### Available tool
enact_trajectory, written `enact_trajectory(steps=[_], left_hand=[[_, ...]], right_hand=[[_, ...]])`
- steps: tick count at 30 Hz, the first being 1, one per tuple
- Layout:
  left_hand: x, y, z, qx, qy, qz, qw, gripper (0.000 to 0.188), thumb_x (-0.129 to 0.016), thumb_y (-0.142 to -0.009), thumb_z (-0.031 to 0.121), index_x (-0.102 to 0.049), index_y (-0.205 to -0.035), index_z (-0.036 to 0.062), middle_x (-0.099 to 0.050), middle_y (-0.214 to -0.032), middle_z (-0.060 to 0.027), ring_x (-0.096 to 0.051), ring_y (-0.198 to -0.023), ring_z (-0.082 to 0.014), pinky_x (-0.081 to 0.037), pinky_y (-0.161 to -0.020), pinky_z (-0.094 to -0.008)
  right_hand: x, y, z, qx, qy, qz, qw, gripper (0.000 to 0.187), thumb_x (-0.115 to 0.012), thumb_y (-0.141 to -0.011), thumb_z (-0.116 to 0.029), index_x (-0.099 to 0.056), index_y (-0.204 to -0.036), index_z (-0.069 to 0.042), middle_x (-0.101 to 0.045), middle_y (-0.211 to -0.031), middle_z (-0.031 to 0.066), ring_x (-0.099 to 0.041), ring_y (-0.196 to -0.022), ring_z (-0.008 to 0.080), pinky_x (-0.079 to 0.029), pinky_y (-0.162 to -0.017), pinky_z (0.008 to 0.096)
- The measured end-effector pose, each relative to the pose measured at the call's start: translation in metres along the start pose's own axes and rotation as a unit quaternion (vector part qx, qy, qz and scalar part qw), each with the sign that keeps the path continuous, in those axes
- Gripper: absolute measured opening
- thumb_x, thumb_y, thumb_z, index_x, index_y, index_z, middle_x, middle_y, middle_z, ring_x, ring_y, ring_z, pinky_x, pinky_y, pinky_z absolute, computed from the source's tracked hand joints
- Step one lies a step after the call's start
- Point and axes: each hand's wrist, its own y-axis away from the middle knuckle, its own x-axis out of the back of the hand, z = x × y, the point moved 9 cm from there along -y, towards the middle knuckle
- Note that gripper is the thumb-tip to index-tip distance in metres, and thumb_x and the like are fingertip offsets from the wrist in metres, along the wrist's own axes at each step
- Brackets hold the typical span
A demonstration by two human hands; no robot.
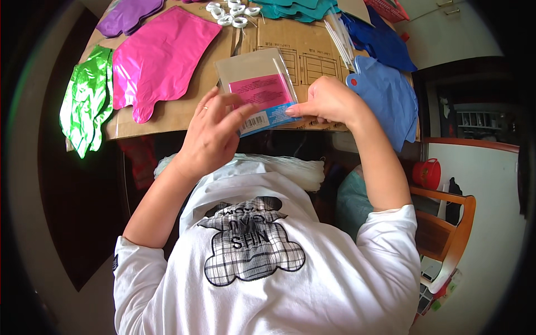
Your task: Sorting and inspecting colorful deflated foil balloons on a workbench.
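A flat clear plastic packet [258, 89] lies tilted at the front edge of the cardboard-covered table. Inside it show a folded pink piece, a blue and white printed label and a thin white stick along the right side. My right hand [330, 101] pinches the packet's lower right corner between thumb and fingers. Over the lower left part of the packet is my left hand [212, 131], its fingers apart and its thumb hidden. Whether those fingers touch the plastic I cannot tell.
On the cardboard [223, 53] lie foil balloons: green [86, 97], pink [162, 56], purple [128, 15], teal [293, 8], light blue [385, 95] and dark blue [385, 42]. White ribbon coils [237, 11] and white sticks [339, 39] lie between them. A wooden chair [441, 229] stands at right.
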Motion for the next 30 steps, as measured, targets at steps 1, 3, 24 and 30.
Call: enact_trajectory(steps=[1, 3, 24, 30], left_hand=[[0.003, -0.003, 0.011, -0.033, -0.038, -0.007, 0.999, 0.054, -0.058, -0.065, -0.006, -0.061, -0.118, 0.0054, -0.058, -0.116, -0.0124, -0.056, -0.113, -0.0304, -0.031, -0.109, -0.0541], [-0.003, -0.006, 0.033, -0.072, 0.005, -0.058, 0.996, 0.061, -0.057, -0.064, -0.001, -0.059, -0.125, 0.0067, -0.05, -0.135, -0.0125, -0.042, -0.132, -0.0324, -0.026, -0.112, -0.0531], [-0.022, 0.028, 0.044, -0.155, -0.004, -0.118, 0.981, 0.044, -0.054, -0.085, 0.01, -0.058, -0.129, 0.0093, -0.055, -0.137, -0.0076, -0.046, -0.132, -0.0265, -0.03, -0.112, -0.048], [-0.001, 0.04, 0.05, -0.211, -0.03, -0.037, 0.976, 0.031, -0.063, -0.086, 0.009, -0.065, -0.116, 0.0051, -0.066, -0.119, -0.0096, -0.059, -0.119, -0.0272, -0.033, -0.11, -0.0473]], right_hand=[[0.004, 0.0, -0.004, 0.02, 0.04, 0.026, 0.999, 0.047, -0.081, -0.071, -0.043, -0.061, -0.062, -0.003, -0.06, -0.053, 0.0086, -0.054, -0.042, 0.0128, -0.043, -0.041, 0.028], [0.009, 0.001, -0.016, 0.061, 0.117, 0.077, 0.988, 0.051, -0.083, -0.068, -0.048, -0.058, -0.06, -0.003, -0.059, -0.051, 0.0087, -0.055, -0.042, 0.0131, -0.044, -0.041, 0.0276], [-0.106, 0.064, -0.002, 0.103, -0.63, 0.031, 0.769, 0.04, -0.063, -0.093, -0.037, -0.064, -0.102, 0.002, -0.067, -0.087, 0.0069, -0.062, -0.067, 0.0107, -0.05, -0.054, 0.0227], [-0.109, 0.104, 0.025, 0.079, -0.645, 0.151, 0.745, 0.027, -0.062, -0.094, -0.026, -0.066, -0.098, 0.001, -0.067, -0.072, 0.0069, -0.062, -0.055, 0.0109, -0.049, -0.048, 0.0223]])
